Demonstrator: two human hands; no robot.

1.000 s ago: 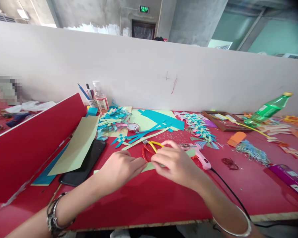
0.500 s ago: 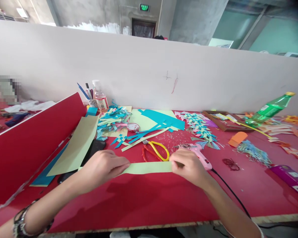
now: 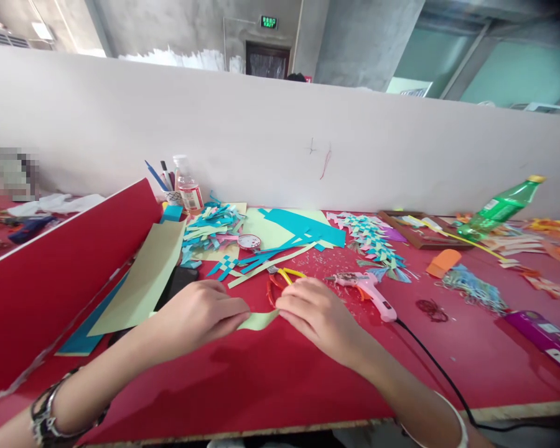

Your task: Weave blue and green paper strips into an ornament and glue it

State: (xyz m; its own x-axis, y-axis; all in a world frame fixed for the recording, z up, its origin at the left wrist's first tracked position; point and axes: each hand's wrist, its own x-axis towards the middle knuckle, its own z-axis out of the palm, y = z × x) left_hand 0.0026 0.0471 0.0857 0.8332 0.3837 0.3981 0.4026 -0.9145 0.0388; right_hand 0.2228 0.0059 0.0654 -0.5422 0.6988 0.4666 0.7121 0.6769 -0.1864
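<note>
A pale green paper strip (image 3: 259, 321) spans the short gap between my two hands and sags slightly. My left hand (image 3: 205, 314) pinches one part of it, and my right hand (image 3: 315, 317) is closed on the other. Just behind my right hand lie pliers (image 3: 271, 287) with red and yellow handles, partly covered by it. A pink glue gun (image 3: 368, 291) rests to the right of that hand. Beyond my left hand is a small woven blue and green paper piece (image 3: 224, 266).
Large paper sheets (image 3: 142, 280) lean at the left by a red divider (image 3: 74, 267). Blue and green paper strips (image 3: 214, 227) are heaped at the back. A green bottle (image 3: 501, 208) tilts at the right, near a purple box (image 3: 541, 336). The glue gun's black cord (image 3: 436, 358) runs over the front edge.
My right hand has moved left toward my left hand, so less of the strip shows between them. It now covers part of the pliers and leaves the glue gun in full view.
</note>
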